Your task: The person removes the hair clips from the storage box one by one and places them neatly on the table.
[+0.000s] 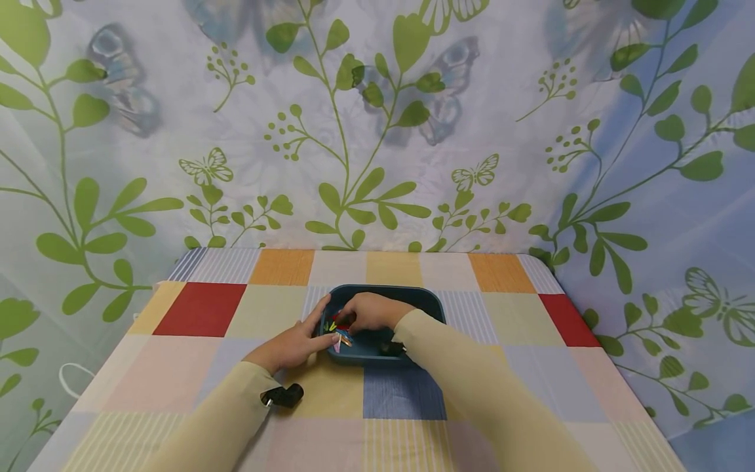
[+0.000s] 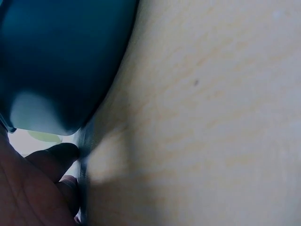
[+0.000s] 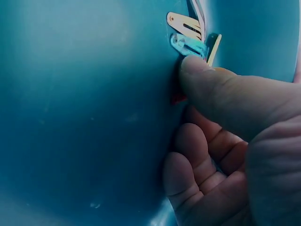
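Observation:
A dark teal plastic tray (image 1: pixel 377 360) with raised walls sits on the patchwork cloth. Colourful snap hair clips lie in a small heap at its left end, among them a blue hair clip (image 3: pixel 187 46) and a yellowish one (image 3: pixel 183 23). My right hand (image 1: pixel 374 311) reaches inside, fingers curled, its thumb against the blue clip; the index fingertip is hidden behind the thumb. A bit of red (image 3: pixel 178 98) shows under that thumb. My left hand (image 1: pixel 289 347) rests at the tray's left side, fingers extended along the outer wall, thumb over the front left corner.
The table's patchwork cloth (image 1: pixel 283 308) stretches around the tray on all sides. Behind it hangs a curtain (image 1: pixel 377 131) printed with leaves and butterflies. A white cable (image 1: pixel 67 383) loops beside the left table edge. Black wrist cameras (image 1: pixel 286 396) stick out from both sleeves.

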`<action>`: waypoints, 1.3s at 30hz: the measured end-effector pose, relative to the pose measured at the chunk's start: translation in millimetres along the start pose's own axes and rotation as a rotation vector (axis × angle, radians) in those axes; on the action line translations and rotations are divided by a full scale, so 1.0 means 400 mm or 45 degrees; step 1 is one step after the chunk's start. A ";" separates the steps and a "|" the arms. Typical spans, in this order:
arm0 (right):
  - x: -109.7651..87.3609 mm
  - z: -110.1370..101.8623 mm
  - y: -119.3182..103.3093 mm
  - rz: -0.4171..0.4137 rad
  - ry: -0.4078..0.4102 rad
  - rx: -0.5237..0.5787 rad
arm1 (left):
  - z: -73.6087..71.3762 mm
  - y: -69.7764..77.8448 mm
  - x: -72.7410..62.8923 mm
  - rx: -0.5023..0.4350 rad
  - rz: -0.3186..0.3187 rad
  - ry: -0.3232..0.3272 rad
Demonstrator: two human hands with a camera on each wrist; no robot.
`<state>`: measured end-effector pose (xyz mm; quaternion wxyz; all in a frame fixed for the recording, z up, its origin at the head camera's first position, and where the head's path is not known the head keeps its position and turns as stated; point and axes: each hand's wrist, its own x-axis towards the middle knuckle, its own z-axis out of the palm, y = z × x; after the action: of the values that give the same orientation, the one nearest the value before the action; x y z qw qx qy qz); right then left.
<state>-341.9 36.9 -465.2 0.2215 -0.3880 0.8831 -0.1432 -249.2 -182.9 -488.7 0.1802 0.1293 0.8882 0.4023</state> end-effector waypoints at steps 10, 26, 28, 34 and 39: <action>0.005 0.008 0.006 -0.001 0.022 0.002 | 0.004 0.002 0.003 -0.018 -0.003 0.009; 0.003 0.005 0.000 -0.021 0.035 0.001 | 0.004 0.000 0.004 -0.031 0.002 0.005; 0.001 0.003 -0.002 -0.029 0.032 0.007 | 0.005 0.002 0.004 -0.026 0.005 0.004; -0.002 0.000 0.003 -0.062 0.028 0.036 | 0.004 0.009 -0.001 -0.021 -0.003 0.000; -0.011 -0.010 0.009 -0.042 0.037 0.098 | 0.000 0.009 -0.004 -0.017 -0.019 -0.005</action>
<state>-343.3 42.8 -462.1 0.2211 -0.3914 0.8736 -0.1863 -247.4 -181.1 -485.7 0.1856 0.1222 0.8862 0.4065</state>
